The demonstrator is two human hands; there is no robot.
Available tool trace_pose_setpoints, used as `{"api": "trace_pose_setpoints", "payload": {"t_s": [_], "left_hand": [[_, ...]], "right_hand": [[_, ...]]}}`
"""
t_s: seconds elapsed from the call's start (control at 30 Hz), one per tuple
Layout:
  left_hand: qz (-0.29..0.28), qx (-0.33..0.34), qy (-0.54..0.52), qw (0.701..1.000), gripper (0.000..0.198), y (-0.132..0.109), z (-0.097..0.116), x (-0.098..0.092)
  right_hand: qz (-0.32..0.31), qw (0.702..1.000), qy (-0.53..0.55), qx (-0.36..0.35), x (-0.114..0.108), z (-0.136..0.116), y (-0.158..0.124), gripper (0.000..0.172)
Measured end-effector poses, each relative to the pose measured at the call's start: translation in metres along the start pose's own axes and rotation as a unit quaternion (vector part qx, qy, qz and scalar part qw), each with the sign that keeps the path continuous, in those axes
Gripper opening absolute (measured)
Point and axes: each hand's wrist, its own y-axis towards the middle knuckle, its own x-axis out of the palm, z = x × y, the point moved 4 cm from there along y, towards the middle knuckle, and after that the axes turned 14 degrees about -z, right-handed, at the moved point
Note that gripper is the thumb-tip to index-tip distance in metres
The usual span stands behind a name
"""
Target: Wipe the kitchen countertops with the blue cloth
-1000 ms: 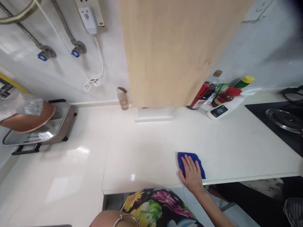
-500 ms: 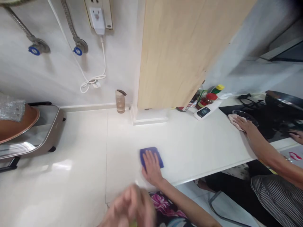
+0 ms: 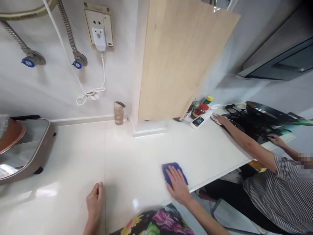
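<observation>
My right hand (image 3: 178, 184) lies flat, fingers spread, on a folded blue cloth (image 3: 168, 167) on the white countertop (image 3: 137, 163), close to the front edge. To the left, beside the counter's seam, my left hand (image 3: 95, 199) is curled into a fist just over the surface; nothing shows in it. Farther back stands a clear brownish cup (image 3: 118, 114) against the wall.
At the right, a person in a striped shirt (image 3: 281, 192) rests one hand with a pale cloth (image 3: 215, 119) near the black stove (image 3: 256, 130). Bottles (image 3: 202, 109) stand behind the wooden panel (image 3: 176, 58). An electric pan (image 3: 41, 147) sits at far left.
My right hand and the blue cloth have moved right, toward the front edge. My left hand has gone from a blur at the bottom to a fist farther left. The other person's cloth hand has shifted back.
</observation>
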Motion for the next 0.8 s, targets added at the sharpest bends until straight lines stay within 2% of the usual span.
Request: {"api": "trace_pose_setpoints", "payload": {"t_s": [0.07, 0.13, 0.23, 0.33, 0.5, 0.63, 0.73, 0.8], "left_hand": [[-0.011, -0.020, 0.064, 0.998, 0.038, 0.007, -0.003, 0.001], [-0.042, -0.055, 0.125, 0.990, 0.037, 0.013, -0.004, 0.006], [-0.089, -0.090, 0.187, 0.974, 0.039, 0.015, -0.004, 0.014], [-0.109, -0.110, 0.203, 0.967, 0.041, 0.015, -0.002, 0.015], [-0.122, -0.128, 0.199, 0.964, 0.040, 0.014, 0.005, 0.012], [-0.123, -0.152, 0.184, 0.963, 0.041, 0.015, 0.006, 0.010], [-0.115, -0.175, 0.180, 0.961, 0.040, 0.017, 0.006, 0.010], [-0.109, -0.190, 0.173, 0.960, 0.039, 0.016, 0.007, 0.011]], "right_hand": [[0.009, 0.998, -0.026, 0.059, 0.007, 0.036, -0.012, 0.069], [0.015, 0.994, -0.043, 0.096, 0.013, 0.058, -0.017, 0.072], [0.029, 0.990, -0.049, 0.132, 0.018, 0.064, -0.007, 0.076], [0.031, 0.993, -0.039, 0.108, 0.015, 0.038, 0.021, 0.077], [0.001, 1.000, 0.015, -0.008, -0.003, -0.035, 0.091, 0.071], [-0.048, 0.991, 0.079, -0.097, -0.015, -0.086, 0.146, 0.069], [-0.073, 0.979, 0.121, -0.146, -0.018, -0.098, 0.171, 0.068], [-0.066, 0.976, 0.140, -0.152, -0.016, -0.085, 0.177, 0.064]]}}
